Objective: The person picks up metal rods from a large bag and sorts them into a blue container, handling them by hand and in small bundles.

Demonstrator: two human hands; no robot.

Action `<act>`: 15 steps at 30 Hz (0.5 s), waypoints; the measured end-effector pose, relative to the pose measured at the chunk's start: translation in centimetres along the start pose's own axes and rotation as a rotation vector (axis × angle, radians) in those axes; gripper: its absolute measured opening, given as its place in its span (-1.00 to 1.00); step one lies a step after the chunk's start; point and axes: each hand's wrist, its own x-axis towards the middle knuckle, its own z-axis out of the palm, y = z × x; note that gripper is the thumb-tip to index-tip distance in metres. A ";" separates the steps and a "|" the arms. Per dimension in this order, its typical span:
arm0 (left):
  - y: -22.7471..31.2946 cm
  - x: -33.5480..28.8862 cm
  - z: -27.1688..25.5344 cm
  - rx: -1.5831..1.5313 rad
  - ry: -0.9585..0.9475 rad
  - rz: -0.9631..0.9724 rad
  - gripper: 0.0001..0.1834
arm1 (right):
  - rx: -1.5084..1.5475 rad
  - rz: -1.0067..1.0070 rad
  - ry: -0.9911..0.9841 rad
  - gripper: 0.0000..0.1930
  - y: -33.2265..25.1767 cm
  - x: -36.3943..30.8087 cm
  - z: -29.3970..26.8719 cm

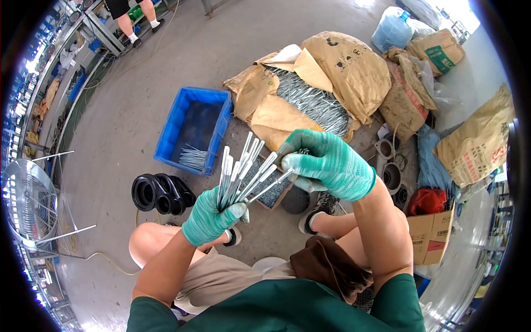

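Note:
In my gloved left hand [213, 217] a fanned bundle of thin metal rods [237, 176] points upward and away, their thicker silvery ends at the top. My right hand [329, 164], also in a green glove, is closed in a pinch beside the bundle. One rod leans out toward its thumb. Small grey bits show between the right fingers, too small to name. Below the hands, partly hidden by them, stands a box of small grey metal parts [268, 189]. More thin rods [192, 157] lie in a blue plastic crate [167, 128] ahead to the left.
A torn brown paper sack [354, 69] spills many metal rods [310, 99] ahead. Black ring-shaped parts [161, 193] sit left of my legs. Right are more sacks [478, 138], a cardboard box [430, 235] and a water jug [391, 30]. A fan [29, 193] stands far left; another person [130, 19] is behind.

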 end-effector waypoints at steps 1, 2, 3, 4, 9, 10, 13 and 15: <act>0.1 0.0 0.0 -0.011 -0.036 -0.039 -0.70 | -0.014 -0.008 -0.019 -0.77 0.2 0.0 0.2; 0.1 0.1 0.2 -0.013 -0.039 -0.037 -0.70 | 0.102 -0.024 0.045 -0.77 0.3 0.2 0.6; 0.1 0.1 0.4 -0.094 -0.050 -0.050 -0.70 | 0.100 -0.024 0.049 -0.77 0.5 0.2 0.5; 0.2 0.0 0.6 -0.172 -0.057 -0.064 -0.70 | 0.162 -0.050 0.087 -0.74 0.6 0.4 0.3; -0.2 -0.1 1.3 -0.305 -0.014 -0.092 -0.69 | 0.280 -0.088 0.050 -0.66 0.6 0.6 0.8; -0.5 0.1 1.7 -0.356 0.026 -0.049 -0.70 | 0.291 -0.105 -0.002 -0.65 0.5 0.4 0.7; -1.3 0.0 1.4 -0.440 -0.002 -0.003 -0.59 | 0.248 -0.076 0.028 -0.65 0.5 0.1 0.8; -0.9 0.1 1.4 -0.398 -0.026 -0.002 -0.61 | 0.270 -0.085 0.075 -0.64 0.7 0.3 0.8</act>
